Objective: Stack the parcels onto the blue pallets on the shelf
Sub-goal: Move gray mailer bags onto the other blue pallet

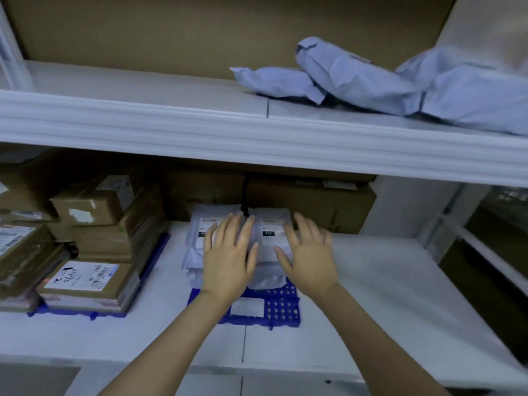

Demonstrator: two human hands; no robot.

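Since the parcels seem to need squaring on the pallet, your left hand and right hand lie flat, gripping nothing.

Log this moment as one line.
left grip: open, over left mailer | right grip: open, over right mailer | pallet: blue, under mailers

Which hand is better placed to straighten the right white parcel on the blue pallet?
Probably right: the right hand is open over the right parcel; the left hand covers the left parcel.
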